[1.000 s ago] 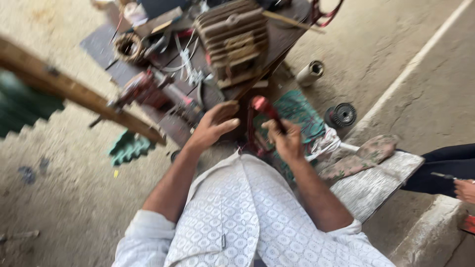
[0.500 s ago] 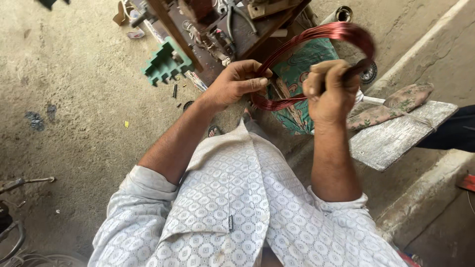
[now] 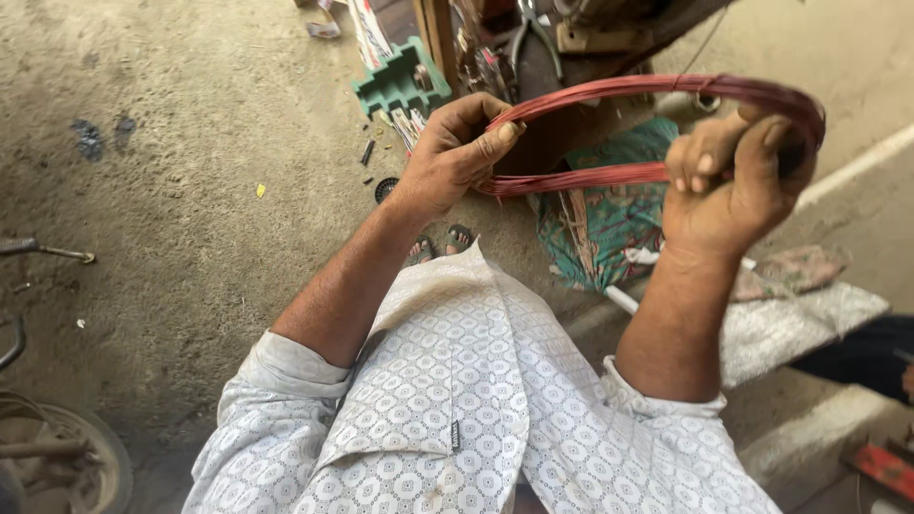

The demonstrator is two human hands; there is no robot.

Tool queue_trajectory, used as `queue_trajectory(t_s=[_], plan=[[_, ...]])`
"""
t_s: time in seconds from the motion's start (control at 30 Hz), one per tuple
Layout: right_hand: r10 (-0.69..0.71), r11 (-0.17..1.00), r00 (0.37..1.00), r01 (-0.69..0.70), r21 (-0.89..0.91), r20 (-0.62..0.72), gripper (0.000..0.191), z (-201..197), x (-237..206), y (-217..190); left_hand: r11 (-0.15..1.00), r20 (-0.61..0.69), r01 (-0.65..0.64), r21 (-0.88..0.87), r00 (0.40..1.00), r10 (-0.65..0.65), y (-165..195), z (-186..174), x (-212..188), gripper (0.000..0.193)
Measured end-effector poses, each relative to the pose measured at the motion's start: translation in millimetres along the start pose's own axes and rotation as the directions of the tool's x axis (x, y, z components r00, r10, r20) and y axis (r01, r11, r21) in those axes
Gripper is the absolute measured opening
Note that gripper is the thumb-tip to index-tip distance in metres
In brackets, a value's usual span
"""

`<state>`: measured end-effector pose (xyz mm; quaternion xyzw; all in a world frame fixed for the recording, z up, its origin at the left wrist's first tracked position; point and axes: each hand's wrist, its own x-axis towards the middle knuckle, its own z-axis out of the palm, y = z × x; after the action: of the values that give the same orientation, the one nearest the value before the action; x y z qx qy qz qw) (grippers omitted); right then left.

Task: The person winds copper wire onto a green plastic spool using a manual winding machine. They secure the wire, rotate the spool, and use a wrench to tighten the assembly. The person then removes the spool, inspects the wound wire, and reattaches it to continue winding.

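The red wire coil point(image 3: 657, 128) is held flat above the floor point(image 3: 190, 190), stretched between both hands. The left hand point(image 3: 455, 152) is closed on the coil's left end, thumb on top. The right hand point(image 3: 733, 176) is closed on its right end. A green patterned cloth point(image 3: 609, 219) lies below the coil. A green plastic block point(image 3: 400, 86) lies beyond the left end.

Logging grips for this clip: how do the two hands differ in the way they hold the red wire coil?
The left hand pinches the coil of red wire at its near end, thumb on top, held lower. The right hand wraps a fist round the far end, raised higher, knuckles toward the camera. Both are bare and closed on the same coil.
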<state>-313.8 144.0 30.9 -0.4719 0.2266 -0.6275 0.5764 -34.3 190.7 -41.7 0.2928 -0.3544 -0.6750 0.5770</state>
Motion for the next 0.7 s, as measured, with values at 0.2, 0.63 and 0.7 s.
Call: queue_trajectory(t_s=[0.2, 0.63, 0.7], plan=[[-0.001, 0.998, 0.987, 0.012, -0.063, 0.160, 0.017, 37, 10, -19, 0.997, -0.099, -0.005, 0.075, 0.995, 0.013, 4, -11, -5, 0.026], [0.067, 0.970, 0.996, -0.052, -0.237, 0.052, 0.018, 7, 36, -36, 0.930, -0.426, -0.320, 0.183, 0.826, 0.369, 61, -79, -5, 0.046], [0.061, 0.960, 0.998, -0.057, -0.276, 0.004, 0.015, 11, 42, -42, 0.892, -0.495, -0.397, 0.215, 0.743, 0.450, 92, -91, 1, 0.052]])
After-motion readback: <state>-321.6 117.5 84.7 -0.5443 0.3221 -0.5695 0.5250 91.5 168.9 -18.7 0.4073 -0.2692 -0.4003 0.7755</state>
